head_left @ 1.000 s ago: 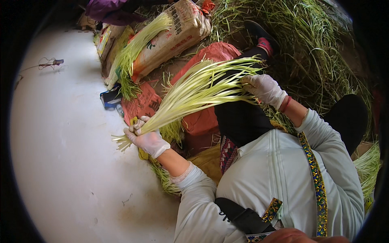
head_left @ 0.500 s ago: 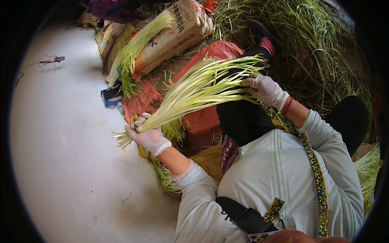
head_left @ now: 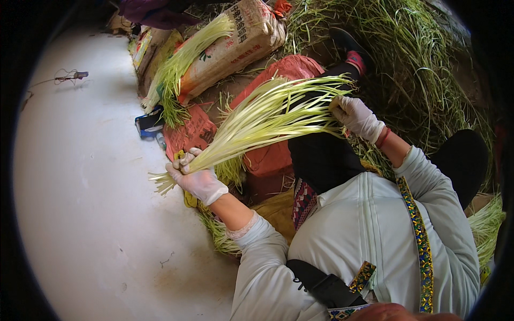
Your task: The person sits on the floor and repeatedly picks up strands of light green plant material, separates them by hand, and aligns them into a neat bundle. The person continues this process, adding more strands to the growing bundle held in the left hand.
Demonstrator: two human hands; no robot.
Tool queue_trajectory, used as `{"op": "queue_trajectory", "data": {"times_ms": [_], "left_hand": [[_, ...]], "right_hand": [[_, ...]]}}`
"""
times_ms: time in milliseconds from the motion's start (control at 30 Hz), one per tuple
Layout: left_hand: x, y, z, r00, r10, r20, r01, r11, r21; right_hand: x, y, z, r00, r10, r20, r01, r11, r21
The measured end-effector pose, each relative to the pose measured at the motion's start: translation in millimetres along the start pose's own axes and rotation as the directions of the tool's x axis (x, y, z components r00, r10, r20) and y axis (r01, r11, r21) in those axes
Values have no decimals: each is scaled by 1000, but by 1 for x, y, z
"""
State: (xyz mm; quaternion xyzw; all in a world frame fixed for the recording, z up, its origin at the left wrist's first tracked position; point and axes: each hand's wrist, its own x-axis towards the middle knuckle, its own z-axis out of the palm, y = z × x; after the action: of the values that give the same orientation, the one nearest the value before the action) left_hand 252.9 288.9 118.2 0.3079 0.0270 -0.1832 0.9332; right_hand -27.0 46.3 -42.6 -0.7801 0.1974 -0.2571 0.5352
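Observation:
A long bunch of pale yellow-green chives (head_left: 251, 120) stretches slantwise in front of me, white stems at the lower left and leaf tips fanned out at the upper right. Closed round the stem end is my left hand (head_left: 198, 179), in a thin white glove; cut ends stick out past it. My right hand (head_left: 358, 117), gloved too, is at the leaf tips with its fingers pinched together on the edge of the fan. Whether it grips one leaf or several is hidden by the fingers.
Another pile of chives (head_left: 184, 64) lies over a stuffed woven sack (head_left: 235, 48) at the back. Red plastic bags (head_left: 270, 155) lie under the bunch. A big heap of green leaves (head_left: 407, 69) covers the far right. A white wall-like surface (head_left: 91, 187) runs along my left.
My right hand has shifted slightly right along the leaf tips, its fingers more curled. The left hand keeps its hold on the stems almost in the same place.

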Motion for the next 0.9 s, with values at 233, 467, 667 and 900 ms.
{"op": "queue_trajectory", "data": {"times_ms": [233, 467, 667, 900], "left_hand": [[-3, 7, 5, 1000, 31, 5, -31, 999, 17], [-3, 17, 11, 996, 86, -7, -86, 996, 35], [-8, 18, 14, 999, 34, -14, -34, 999, -1], [-13, 7, 19, 981, 193, -22, -191, 978, 85]], "right_hand": [[-12, 86, -59, 942, 178, -286, -292, 853, -432], [1, 46, -69, 979, -20, -202, -16, 984, -176], [8, -22, -20, 990, -47, 133, 94, 922, -375], [10, -23, -10, 990, -62, 130, 122, 840, -529]]}}
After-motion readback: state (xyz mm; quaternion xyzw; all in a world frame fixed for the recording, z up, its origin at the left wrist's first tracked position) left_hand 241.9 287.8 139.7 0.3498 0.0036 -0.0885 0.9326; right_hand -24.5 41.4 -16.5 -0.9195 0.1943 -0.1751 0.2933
